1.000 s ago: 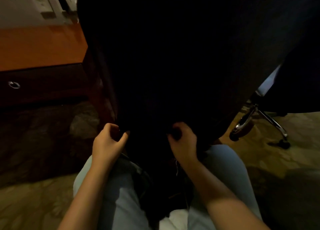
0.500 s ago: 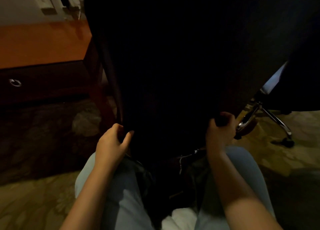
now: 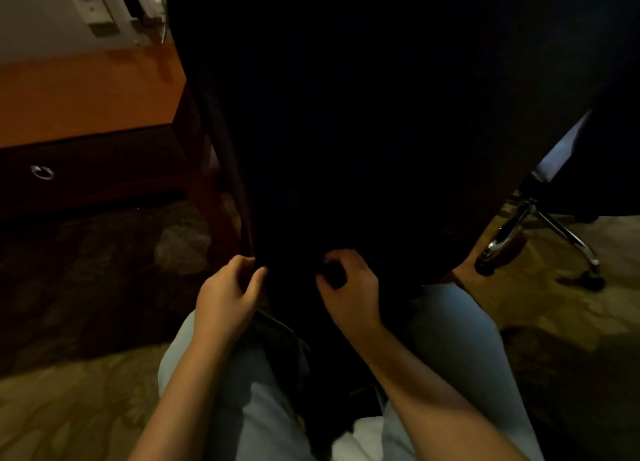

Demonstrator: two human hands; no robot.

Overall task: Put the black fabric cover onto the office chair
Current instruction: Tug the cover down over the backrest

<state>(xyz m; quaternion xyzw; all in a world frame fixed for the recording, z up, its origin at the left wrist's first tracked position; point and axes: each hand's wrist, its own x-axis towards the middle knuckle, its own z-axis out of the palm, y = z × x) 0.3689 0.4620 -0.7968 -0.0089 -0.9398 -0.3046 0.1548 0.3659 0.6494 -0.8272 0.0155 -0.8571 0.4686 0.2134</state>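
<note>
Very dark frame. The black cover (image 3: 363, 114) hangs over the back of the chair (image 3: 512, 233) and fills the middle of the view, with its bottom edge down by the person's knees. Where fabric ends and chair back begins can't be told in this light. The left hand (image 3: 227, 289) pinches the cover's lower left edge between thumb and curled fingers. The right hand (image 3: 349, 287) has its fingers curled into a bunch of fabric just beside it, near the middle of the hem, so both hands are clamped on the cover and close together. It looks like the pulling-down stage, mostly on, with the hem not yet seated. Risks: both grips sit left of centre, so a hard tug could drag the cover skewed and leave the right side riding high. The hem could snag on the frame or an armrest mount, hidden here. The chair stands on chrome wheeled legs on carpet (image 3: 69, 408) — a downward yank may roll or tip it toward the person, or swing it into the desk (image 3: 86, 96) just to the left. Too much force on a bunched handful could also strain a seam.
</note>
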